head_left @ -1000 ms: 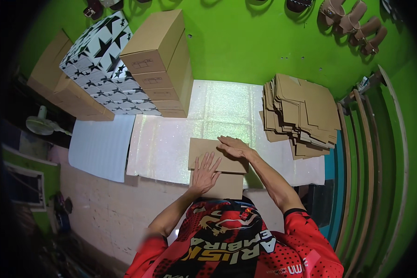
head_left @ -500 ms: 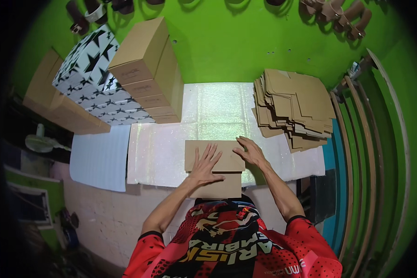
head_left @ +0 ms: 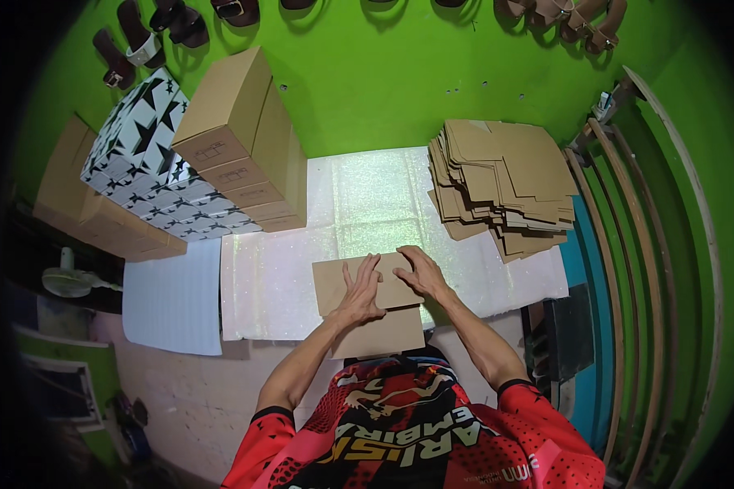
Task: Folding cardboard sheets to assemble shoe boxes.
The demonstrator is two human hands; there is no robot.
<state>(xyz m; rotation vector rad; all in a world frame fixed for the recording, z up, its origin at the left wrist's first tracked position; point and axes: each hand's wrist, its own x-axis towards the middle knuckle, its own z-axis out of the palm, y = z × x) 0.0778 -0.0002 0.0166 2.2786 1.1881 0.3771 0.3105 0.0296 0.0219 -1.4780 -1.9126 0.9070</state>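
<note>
On the floor against the green wall (head_left: 400, 90) lies a pale glittery mat (head_left: 367, 204), and everything else sits on or beside it. Far left stand stacked boxes: plain brown ones (head_left: 245, 147) and, left of them, white ones with black stars (head_left: 147, 179). Far right is a pile of flat cardboard blanks (head_left: 506, 179). At the near edge of the mat, just in front of the person, lies one blank (head_left: 367, 306), partly folded, with a flap reaching toward the red shirt (head_left: 416, 432).

Both hands rest on that blank. The left hand (head_left: 359, 293) is spread flat, fingers fanned, pressing down near its middle. The right hand (head_left: 420, 273) lies beside it on the far right part, fingers bent and pressing along an edge; whether it pinches a flap cannot be told.

Judging by this, the step is creasing the blank. The next move would call for one hand to anchor the sheet while the other lifts a flap cleanly along its score.
</note>
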